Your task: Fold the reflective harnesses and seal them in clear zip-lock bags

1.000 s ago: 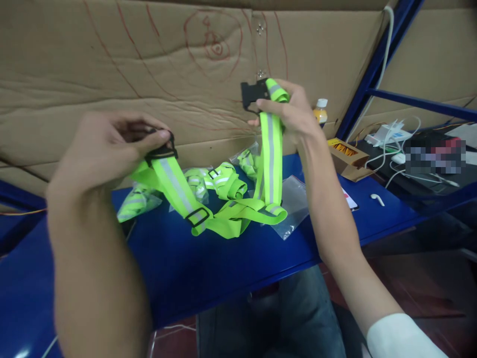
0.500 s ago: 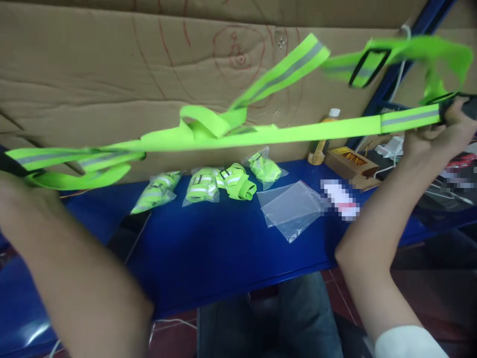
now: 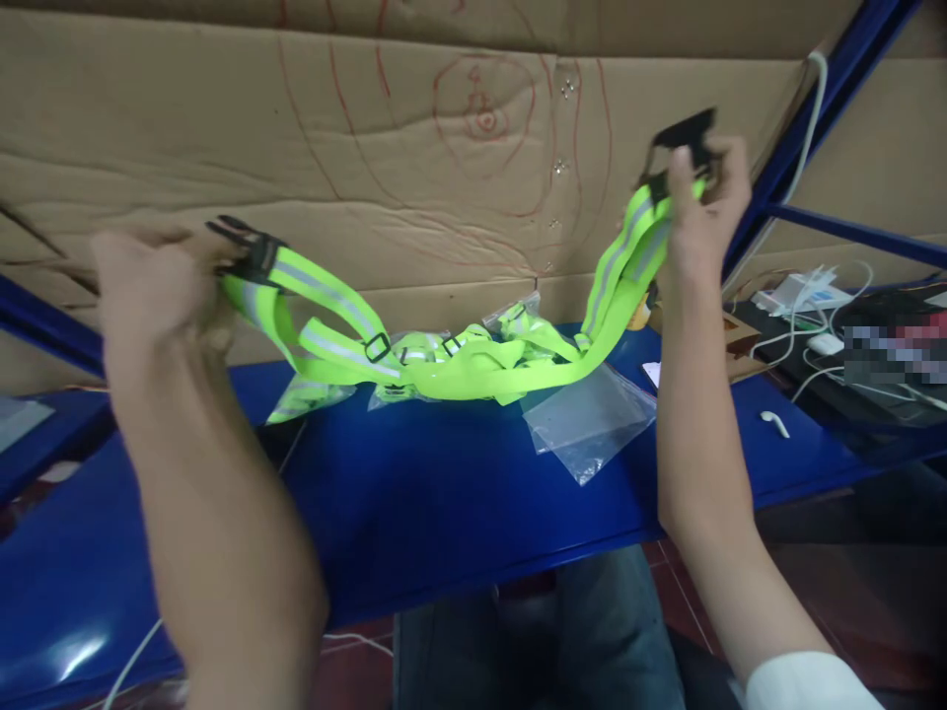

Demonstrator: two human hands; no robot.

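Observation:
A neon yellow-green reflective strap (image 3: pixel 510 380) with grey stripes sags between my hands above the table. My left hand (image 3: pixel 159 286) is closed on its left end, where a black pronged buckle half (image 3: pixel 255 248) sticks out. Raised at the right, my right hand (image 3: pixel 706 212) pinches the other end by a black buckle half (image 3: pixel 685 138). A small black slider (image 3: pixel 377 346) sits on the strap near the left end. Behind the sagging middle, several bagged strap bundles (image 3: pixel 311 396) lie on the table, partly hidden by it.
Clear plastic bags (image 3: pixel 584 434) lie flat on the blue table (image 3: pixel 444 513). A white earbud (image 3: pixel 774 424) rests at the right, near a cardboard box (image 3: pixel 740 345) and white cables (image 3: pixel 821 306). A cardboard wall (image 3: pixel 222 118) stands behind, with a blue metal post (image 3: pixel 850 108) at right.
My hands have come closer together, the right one moving left and the left one moving right and up. The strap went from stretched taut to sagging in the middle.

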